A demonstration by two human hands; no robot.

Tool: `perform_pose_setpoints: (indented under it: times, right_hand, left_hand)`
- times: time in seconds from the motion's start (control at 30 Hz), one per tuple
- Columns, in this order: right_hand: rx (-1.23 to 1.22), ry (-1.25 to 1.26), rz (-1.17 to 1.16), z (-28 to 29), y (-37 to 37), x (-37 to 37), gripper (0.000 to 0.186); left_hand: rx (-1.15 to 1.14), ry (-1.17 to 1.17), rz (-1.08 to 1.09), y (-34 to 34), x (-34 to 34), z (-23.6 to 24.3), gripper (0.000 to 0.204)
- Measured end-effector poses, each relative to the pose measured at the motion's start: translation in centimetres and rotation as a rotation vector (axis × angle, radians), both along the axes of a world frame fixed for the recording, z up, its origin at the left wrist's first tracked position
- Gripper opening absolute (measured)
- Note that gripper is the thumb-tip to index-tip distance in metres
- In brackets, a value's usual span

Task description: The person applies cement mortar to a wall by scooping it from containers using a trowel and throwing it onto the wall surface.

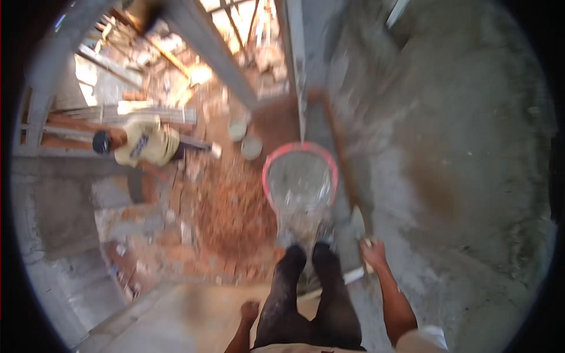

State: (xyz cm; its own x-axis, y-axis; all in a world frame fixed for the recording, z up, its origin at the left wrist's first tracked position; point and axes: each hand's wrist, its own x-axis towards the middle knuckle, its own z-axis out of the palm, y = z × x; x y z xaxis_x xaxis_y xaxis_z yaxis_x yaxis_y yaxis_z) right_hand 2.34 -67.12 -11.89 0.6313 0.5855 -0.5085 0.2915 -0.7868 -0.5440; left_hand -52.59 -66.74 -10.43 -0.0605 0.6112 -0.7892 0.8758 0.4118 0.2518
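My right hand (374,253) is closed around the handle of a trowel (358,222), whose pale blade points away from me along the wet grey wall at my right. Beside my left thigh, my left hand (250,310) hangs with its fingers curled, and nothing shows in it. Ahead of my feet stands a round tub with a pink-red rim (265,176), filled with wet grey mortar (300,176).
Grey plaster (412,176) covers the wall on my right. A mound of reddish rubble (238,220) lies left of the tub, with two round grey containers (251,148) beyond it. Farther left is another person (147,141) in a yellow shirt and dark cap. Concrete columns (215,56) rise behind.
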Motion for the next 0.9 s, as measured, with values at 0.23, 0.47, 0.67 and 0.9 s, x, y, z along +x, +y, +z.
perform_pose_setpoints:
  times: [0.23, 0.47, 0.67, 0.9]
  right_hand:
    - [-0.429, 0.191, 0.127, -26.6, 7.6, -11.9, 0.05]
    - [-0.195, 0.108, 0.159, -43.2, 26.6, -11.9, 0.052]
    - [-0.064, 0.055, 0.047, -32.4, 23.6, -13.6, 0.054]
    - [-0.09, -0.075, 0.094, 0.4, 24.1, -7.8, 0.038]
  left_hand:
    - [0.033, 0.264, 0.047, 4.8, 16.4, -2.9, 0.057]
    - [0.083, 0.482, 0.058, 5.1, 18.1, -5.5, 0.053]
    - [0.087, 0.474, 0.057, 5.1, 17.5, -4.8, 0.053]
    - [0.246, 0.236, 0.189, 3.6, 13.6, -5.9, 0.067]
